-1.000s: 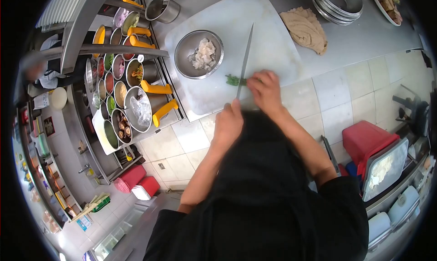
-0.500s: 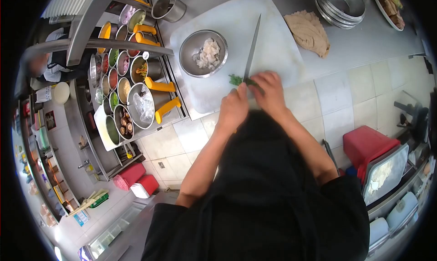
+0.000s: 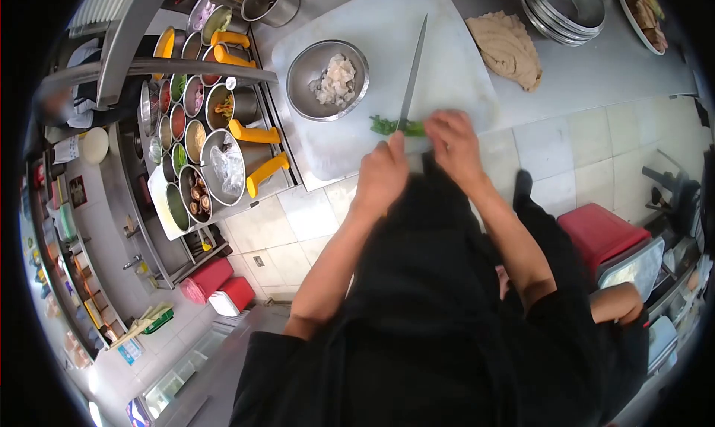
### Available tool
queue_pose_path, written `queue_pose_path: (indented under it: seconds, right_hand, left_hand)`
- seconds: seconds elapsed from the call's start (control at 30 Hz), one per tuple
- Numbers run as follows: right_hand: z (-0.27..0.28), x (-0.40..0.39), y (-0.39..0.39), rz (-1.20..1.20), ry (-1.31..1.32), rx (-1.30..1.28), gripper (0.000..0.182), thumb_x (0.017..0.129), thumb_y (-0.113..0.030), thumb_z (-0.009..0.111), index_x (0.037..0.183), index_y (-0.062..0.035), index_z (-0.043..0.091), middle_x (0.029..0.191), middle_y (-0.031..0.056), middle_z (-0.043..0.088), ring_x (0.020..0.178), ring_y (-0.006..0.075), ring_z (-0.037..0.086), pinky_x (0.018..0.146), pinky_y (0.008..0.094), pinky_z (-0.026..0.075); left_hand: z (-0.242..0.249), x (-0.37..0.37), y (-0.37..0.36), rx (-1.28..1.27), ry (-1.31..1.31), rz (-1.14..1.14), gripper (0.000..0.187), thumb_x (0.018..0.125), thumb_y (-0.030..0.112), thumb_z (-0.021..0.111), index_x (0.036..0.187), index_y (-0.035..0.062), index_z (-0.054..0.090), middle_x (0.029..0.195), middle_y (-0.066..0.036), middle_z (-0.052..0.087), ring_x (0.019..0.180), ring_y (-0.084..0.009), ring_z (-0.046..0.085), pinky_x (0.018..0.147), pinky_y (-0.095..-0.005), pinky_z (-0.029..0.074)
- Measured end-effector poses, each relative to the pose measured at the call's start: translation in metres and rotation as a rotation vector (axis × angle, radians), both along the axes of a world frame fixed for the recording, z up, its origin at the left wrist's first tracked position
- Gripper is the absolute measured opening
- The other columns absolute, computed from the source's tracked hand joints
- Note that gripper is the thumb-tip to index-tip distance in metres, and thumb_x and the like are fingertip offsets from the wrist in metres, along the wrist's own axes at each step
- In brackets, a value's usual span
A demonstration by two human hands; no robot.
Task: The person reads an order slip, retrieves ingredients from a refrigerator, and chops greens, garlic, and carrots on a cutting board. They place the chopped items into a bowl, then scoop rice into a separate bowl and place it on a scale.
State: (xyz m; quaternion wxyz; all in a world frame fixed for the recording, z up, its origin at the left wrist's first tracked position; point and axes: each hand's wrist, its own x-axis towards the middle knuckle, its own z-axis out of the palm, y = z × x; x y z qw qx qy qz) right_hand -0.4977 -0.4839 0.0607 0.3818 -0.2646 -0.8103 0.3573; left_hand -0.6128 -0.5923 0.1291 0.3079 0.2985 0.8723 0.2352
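Observation:
A long-bladed knife [image 3: 414,73] lies over the cutting board [image 3: 454,69], its blade pointing away from me. My left hand [image 3: 383,172] is closed around its handle end. Under the blade near the board's front edge is a small bunch of green herbs [image 3: 383,125], part of it cut. My right hand [image 3: 456,145] is closed, pinching the right end of the greens beside the knife. Farther back on the board, a steel bowl [image 3: 296,92] contains pale, whitish chunks [image 3: 335,81] of what looks like raw seafood or meat.
Left of the board stand several steel containers of chopped ingredients, with yellow-handled pots [image 3: 257,131] jutting toward it. A folded brown cloth [image 3: 506,51] and stacked steel bowls [image 3: 564,10] sit to the right. Another person's arm [image 3: 617,303] and dark clothing appear behind my right side.
My right hand has shifted slightly to the right, and more of the greens show beside the blade. Another person has come into view at the lower right.

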Motion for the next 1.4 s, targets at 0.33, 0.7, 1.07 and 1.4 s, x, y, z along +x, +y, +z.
queue_pose_path:
  seconds: [0.33,0.7,1.07,1.4]
  right_hand:
    - [-0.006,-0.002,-0.003,-0.040,0.042,-0.010,0.020,0.071,0.006,0.070,0.089,-0.0033,0.068,0.096,0.0066,0.064,0.091,0.0289,0.057,0.077,0.0380,0.050]
    - [-0.008,-0.004,-0.003,-0.054,0.039,-0.006,0.020,0.071,0.006,0.071,0.088,-0.0028,0.068,0.096,0.0073,0.064,0.091,0.0298,0.057,0.077,0.0379,0.051]
    - [-0.010,-0.001,-0.006,-0.039,0.037,-0.008,0.019,0.072,0.007,0.071,0.089,-0.0026,0.068,0.097,0.0091,0.064,0.092,0.0307,0.059,0.078,0.0384,0.050]
    - [-0.009,-0.003,-0.004,-0.067,0.080,-0.017,0.018,0.071,0.006,0.069,0.087,-0.0018,0.065,0.093,0.0077,0.063,0.090,0.0298,0.058,0.076,0.0385,0.051]
  left_hand:
    - [-0.003,0.011,0.002,-0.026,0.000,-0.010,0.052,0.102,0.034,0.037,0.084,-0.0094,0.059,0.082,-0.039,0.059,0.085,-0.0566,0.056,0.078,-0.0581,0.045]
    - [-0.006,0.013,0.010,-0.006,-0.031,-0.006,0.054,0.102,0.036,0.037,0.087,-0.0109,0.060,0.087,-0.039,0.060,0.088,-0.0559,0.057,0.079,-0.0579,0.045]
    - [-0.002,0.020,0.022,-0.064,-0.041,0.021,0.052,0.103,0.034,0.035,0.080,-0.0071,0.059,0.086,-0.039,0.059,0.089,-0.0537,0.058,0.077,-0.0581,0.045]
    - [-0.003,0.030,0.010,-0.067,-0.070,0.002,0.051,0.102,0.033,0.036,0.089,-0.0104,0.059,0.088,-0.038,0.060,0.091,-0.0550,0.056,0.079,-0.0561,0.045]
